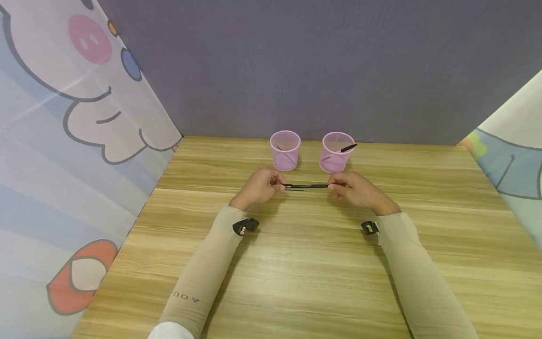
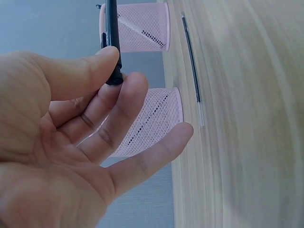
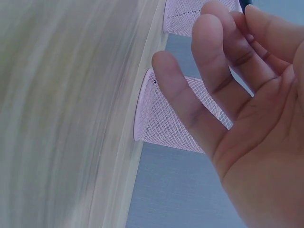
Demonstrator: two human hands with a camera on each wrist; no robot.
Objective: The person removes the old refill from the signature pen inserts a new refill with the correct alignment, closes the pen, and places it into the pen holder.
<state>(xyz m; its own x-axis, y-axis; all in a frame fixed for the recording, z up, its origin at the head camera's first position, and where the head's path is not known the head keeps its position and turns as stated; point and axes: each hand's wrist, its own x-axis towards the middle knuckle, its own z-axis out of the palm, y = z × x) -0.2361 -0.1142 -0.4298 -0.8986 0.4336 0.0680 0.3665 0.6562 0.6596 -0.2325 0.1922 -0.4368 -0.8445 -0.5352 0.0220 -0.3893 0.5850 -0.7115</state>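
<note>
A black pen (image 1: 306, 186) is held level above the table between both hands. My left hand (image 1: 263, 186) pinches its clip end with thumb and fingertips; in the left wrist view the other fingers of that hand (image 2: 95, 114) are spread. With thumb and fingertip, my right hand (image 1: 352, 188) pinches the pen's opposite end, which the fingers mostly hide. In the right wrist view only a bit of the dark pen (image 3: 244, 4) shows. On the table below lies a thin ink refill (image 2: 192, 61) with a dark middle and clear ends.
Two pink mesh cups stand beyond the hands by the grey wall (image 1: 317, 70). The left cup (image 1: 285, 162) holds a thin dark stick. In the right cup (image 1: 333, 165) leans a pen (image 1: 349, 148) with a black end above the rim. The table (image 1: 305, 263) is wood-grained.
</note>
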